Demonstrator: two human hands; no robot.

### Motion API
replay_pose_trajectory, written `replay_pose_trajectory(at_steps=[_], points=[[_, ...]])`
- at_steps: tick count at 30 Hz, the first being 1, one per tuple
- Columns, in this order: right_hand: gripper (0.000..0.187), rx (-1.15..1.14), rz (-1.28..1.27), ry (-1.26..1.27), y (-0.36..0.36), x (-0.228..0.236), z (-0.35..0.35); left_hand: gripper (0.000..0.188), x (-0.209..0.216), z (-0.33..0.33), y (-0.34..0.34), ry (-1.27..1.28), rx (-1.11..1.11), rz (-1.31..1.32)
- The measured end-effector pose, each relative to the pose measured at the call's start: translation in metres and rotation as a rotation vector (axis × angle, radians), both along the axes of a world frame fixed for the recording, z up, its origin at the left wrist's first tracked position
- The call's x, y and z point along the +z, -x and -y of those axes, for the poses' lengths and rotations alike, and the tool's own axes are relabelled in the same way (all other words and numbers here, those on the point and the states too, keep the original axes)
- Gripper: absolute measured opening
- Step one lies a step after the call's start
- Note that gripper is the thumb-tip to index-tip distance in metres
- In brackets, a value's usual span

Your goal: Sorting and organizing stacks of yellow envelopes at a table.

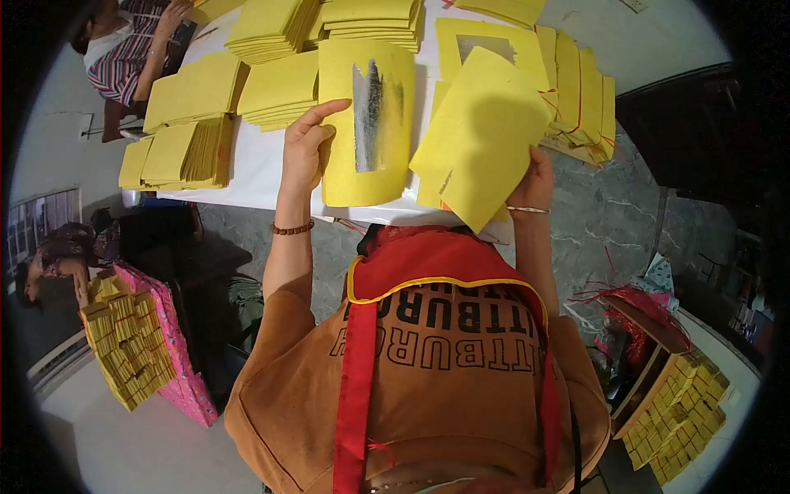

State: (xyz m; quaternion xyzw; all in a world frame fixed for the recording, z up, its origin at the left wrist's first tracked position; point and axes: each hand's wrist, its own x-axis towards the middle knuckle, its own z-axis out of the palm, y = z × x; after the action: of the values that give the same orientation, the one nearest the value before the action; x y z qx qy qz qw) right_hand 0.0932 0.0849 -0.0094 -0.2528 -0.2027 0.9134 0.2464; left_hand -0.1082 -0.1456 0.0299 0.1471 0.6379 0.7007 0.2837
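Brown shirt (444,387) and red apron (453,255) with a yellow border fill the near part of the view at six o'clock, the apron's top just short of the surface (267,169), whose white near edge bends across behind it.

At twelve o'clock the patched sheet (366,132), yellow with a ragged silver-grey panel, bows outward, its curved lower edge close to the surface's near edge. At eleven o'clock the left hand (309,148) pinches its left edge, index finger laid straight over the front and thumb bent beside the edge.

At one o'clock the plain sheet (485,132) tilts, its lowest corner reaching past the surface's near edge. At two o'clock the right hand (533,183) pinches its right edge, some fingers hidden behind. A white gap between the two sheets narrows downward until their edges nearly meet; whether they touch, I cannot tell.

Toward ten o'clock, yellow stacks (191,95) line the surface's left end, a white strip showing between them and the left forearm. More piles (374,18) crowd the far side at twelve. Between one and two, bundles (584,90) with red strings leave little room beyond the plain sheet. At three, grey floor (588,226) stretches beside the right forearm.
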Motion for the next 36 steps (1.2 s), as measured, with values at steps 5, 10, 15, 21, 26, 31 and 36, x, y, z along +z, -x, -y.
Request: replay_pose_trajectory(at_steps=[5, 10, 15, 21, 26, 31, 36], points=[[0.035, 0.002, -0.035, -0.042, -0.010, 0.003, -0.014, 0.032, -0.036, 0.005, 0.000, 0.112, -0.070, 0.071], [0.034, -0.006, -0.047, -0.051, -0.017, 0.001, -0.021, 0.030, -0.089, 0.026, -0.001, 0.358, -0.121, -0.117], [0.035, 0.067, -0.025, -0.041, -0.008, 0.006, -0.008, 0.032, -0.096, 0.042, -0.004, 0.646, -0.178, -0.789], [0.034, 0.089, 0.120, -0.137, 0.010, 0.006, 0.018, 0.036, -0.019, -0.011, -0.056, 0.684, -0.161, -1.010], [0.026, 0.103, 0.185, -0.131, 0.017, -0.008, 0.032, 0.054, -0.017, -0.074, -0.112, 0.265, -0.345, -0.762], [0.020, 0.091, 0.092, -0.111, 0.012, -0.017, 0.031, 0.066, -0.023, -0.088, -0.114, 0.371, -0.482, -0.593], [0.020, 0.134, 0.003, -0.114, 0.013, -0.021, 0.040, 0.073, -0.027, -0.094, -0.111, 0.365, -0.442, -0.503]])
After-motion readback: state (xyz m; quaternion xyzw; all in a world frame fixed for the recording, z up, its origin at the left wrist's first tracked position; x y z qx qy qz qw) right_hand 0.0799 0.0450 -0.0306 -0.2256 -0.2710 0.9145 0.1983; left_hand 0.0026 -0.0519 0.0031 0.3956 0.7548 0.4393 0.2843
